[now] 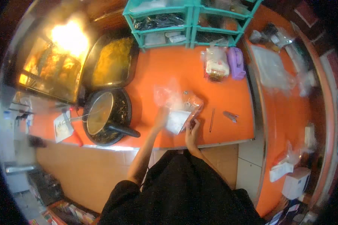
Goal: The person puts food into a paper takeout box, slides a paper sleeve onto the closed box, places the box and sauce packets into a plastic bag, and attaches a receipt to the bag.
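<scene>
Over the orange counter, a clear plastic bag (195, 102) with contents I cannot make out lies between my hands, with a white paper slip (177, 121) bearing writing on its near side. My left hand (161, 119), blurred, is at the left edge of the slip and bag; its fingers are unclear. My right hand (192, 132) has its fingers curled around the near right edge of the bag. To the right of the bag lie a thin pen-like stick (212, 120) and a small stapler-like tool (230, 116).
A black pan (126, 108) holding a strainer (100, 112) stands left, before a tray of yellow food (112, 62) and a brightly lit food case (53, 67). Teal shelves (191, 26) stand behind. A purple tape dispenser (236, 63) and packed bag (217, 63) sit back right.
</scene>
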Available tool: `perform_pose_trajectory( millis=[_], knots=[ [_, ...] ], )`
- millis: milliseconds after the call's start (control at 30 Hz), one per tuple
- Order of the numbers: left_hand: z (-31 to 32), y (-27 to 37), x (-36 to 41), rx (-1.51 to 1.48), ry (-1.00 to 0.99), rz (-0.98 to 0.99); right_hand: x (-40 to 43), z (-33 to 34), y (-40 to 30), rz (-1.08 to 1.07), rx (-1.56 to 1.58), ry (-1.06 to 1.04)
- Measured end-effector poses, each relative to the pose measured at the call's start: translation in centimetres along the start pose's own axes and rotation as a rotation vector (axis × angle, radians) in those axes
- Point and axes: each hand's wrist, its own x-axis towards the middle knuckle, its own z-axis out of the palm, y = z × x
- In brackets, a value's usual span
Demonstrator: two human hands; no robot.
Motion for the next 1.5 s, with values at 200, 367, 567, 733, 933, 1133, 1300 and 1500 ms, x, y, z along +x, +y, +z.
perform_pose_trajectory(
  millis=[200,367,567,733,933,1133,1300,1500],
  knots=[
    [1.8,12.0,0.4,-0.317,-0.322,-0.224,1.3,-3.3,-5.5,0.242,0.346,0.042],
    [5.8,18.5,0.1,-0.399,-0.478,-0.264,1.0,-9.4,-7.7,0.368,0.427,0.023],
    [17.6,25.3,-2.2,-0.378,-0.655,-0.217,-2.5,-20.2,-9.5,0.010,0.489,0.417],
    [32.4,27.6,-3.9,-0.318,-0.790,0.048,-8.2,-35.0,-8.4,-0.043,-0.481,1.024],
    [49.0,29.5,-7.9,-0.146,-0.766,0.382,-11.9,-44.2,-11.2,-0.071,-0.730,1.297],
    [59.5,28.3,-9.5,0.169,-0.801,0.316,-11.9,-49.0,-7.8,-0.027,-0.665,1.187],
    [63.5,30.2,-13.1,0.127,-0.885,0.443,-14.7,-54.6,-6.0,-0.026,-0.651,1.186],
    [55.7,22.3,-8.4,-0.038,-0.390,0.533,-12.7,-51.4,-5.7,-0.341,-0.903,1.360]
  ],
)
